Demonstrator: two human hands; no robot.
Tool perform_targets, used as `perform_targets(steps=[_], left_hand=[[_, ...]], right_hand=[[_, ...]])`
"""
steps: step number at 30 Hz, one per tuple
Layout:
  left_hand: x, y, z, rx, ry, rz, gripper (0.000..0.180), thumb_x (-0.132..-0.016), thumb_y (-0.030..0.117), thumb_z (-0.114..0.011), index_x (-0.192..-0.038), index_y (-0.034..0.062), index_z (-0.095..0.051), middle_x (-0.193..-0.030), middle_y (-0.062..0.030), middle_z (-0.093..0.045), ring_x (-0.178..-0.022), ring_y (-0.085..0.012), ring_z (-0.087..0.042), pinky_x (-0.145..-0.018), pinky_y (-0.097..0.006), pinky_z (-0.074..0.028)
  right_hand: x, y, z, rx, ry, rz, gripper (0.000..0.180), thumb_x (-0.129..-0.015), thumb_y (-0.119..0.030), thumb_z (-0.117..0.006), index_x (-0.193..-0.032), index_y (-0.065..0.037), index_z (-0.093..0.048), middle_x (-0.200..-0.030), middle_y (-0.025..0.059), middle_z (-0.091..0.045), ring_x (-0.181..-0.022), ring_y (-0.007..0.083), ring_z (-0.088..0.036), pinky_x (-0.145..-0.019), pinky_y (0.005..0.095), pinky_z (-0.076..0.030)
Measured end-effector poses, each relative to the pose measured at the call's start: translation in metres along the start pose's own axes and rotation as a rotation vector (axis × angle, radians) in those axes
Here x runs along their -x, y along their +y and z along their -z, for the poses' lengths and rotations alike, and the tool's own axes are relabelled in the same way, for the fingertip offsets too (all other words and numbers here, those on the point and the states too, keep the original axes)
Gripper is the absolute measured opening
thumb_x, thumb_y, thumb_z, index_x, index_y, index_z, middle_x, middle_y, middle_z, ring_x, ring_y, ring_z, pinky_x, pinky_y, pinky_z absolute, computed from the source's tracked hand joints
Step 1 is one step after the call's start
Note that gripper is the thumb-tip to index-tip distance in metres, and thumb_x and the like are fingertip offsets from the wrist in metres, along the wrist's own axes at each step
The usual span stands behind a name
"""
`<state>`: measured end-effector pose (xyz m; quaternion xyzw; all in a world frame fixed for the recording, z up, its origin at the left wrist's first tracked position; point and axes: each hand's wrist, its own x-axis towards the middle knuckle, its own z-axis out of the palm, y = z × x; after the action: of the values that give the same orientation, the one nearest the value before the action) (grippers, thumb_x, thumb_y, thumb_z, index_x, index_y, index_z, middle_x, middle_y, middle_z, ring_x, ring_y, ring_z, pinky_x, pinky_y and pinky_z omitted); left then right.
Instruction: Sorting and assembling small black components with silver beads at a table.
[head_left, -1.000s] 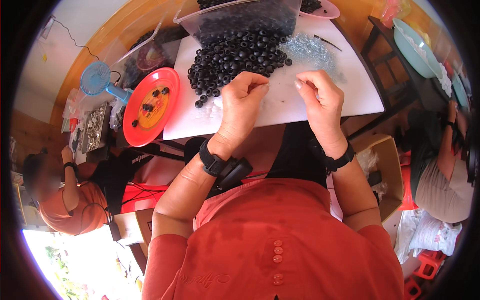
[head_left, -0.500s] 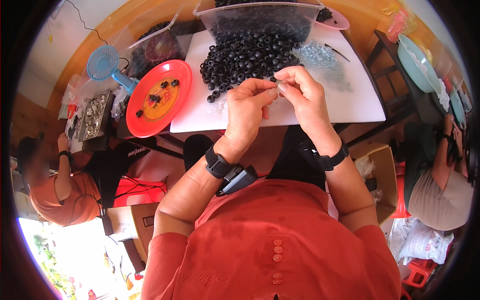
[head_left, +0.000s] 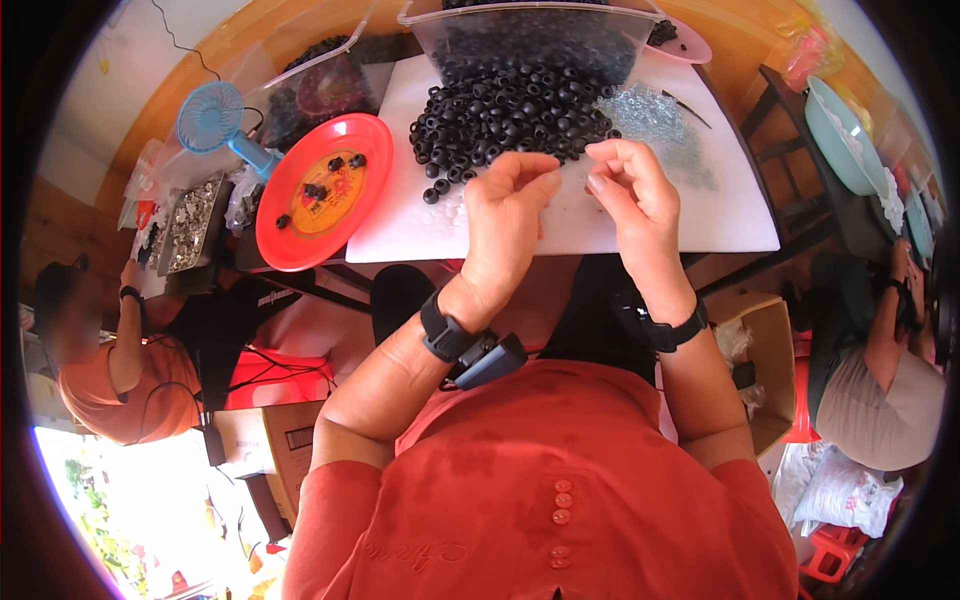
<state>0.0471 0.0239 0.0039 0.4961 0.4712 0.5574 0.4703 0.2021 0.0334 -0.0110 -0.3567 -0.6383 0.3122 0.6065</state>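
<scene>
Over the near part of a white board (head_left: 420,232), my left hand (head_left: 508,208) and my right hand (head_left: 643,200) face each other, a small gap between their fingertips. The left thumb and index finger are bent together; anything between them is too small to name. On my right hand the fingers curl toward the thumb, with a faint clear speck by the thumb tip. Just beyond both hands lies a heap of round black beads with holes (head_left: 500,115). To its right spreads a pile of small clear pieces (head_left: 650,125).
Left of the board sits a red plate (head_left: 375,180) with several black pieces, beside a blue fan (head_left: 211,117). A clear bin (head_left: 530,45) of black beads stands behind the heap. A thin black stick (head_left: 688,108) lies at right. Other people sit at both sides.
My hands, whose fingertips met before, have come apart, the right one shifting rightward. The whole view has shifted slightly.
</scene>
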Motion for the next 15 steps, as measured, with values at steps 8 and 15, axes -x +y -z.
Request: perform_targets(steps=[8, 15], left_hand=[[0.031, 0.013, 0.017, 0.193, -0.196, 0.209, 0.015, -0.096, 0.014, -0.062, -0.096, -0.0016, -0.064, -0.079, -0.0072, -0.064, -0.061, -0.0093, -0.056, -0.046, -0.021, -0.04], [0.044, 0.021, 0.034, 0.326, -0.145, 0.318, 0.017, -0.099, 0.014, -0.058, -0.099, -0.0023, -0.061, -0.078, -0.0084, -0.062, -0.061, -0.0124, -0.057, -0.045, -0.021, -0.04]], right_hand=[[0.02, -0.023, -0.008, -0.013, -0.111, 0.062, 0.016, -0.092, 0.002, -0.061, -0.107, 0.0, -0.061, -0.092, 0.0044, -0.063, -0.079, 0.0103, -0.06, -0.072, 0.0252, -0.05], [0.024, -0.028, -0.019, -0.227, -0.213, -0.074, 0.01, -0.091, 0.001, -0.066, -0.1, 0.001, -0.063, -0.091, 0.0036, -0.064, -0.083, 0.0088, -0.061, -0.073, 0.0241, -0.05]])
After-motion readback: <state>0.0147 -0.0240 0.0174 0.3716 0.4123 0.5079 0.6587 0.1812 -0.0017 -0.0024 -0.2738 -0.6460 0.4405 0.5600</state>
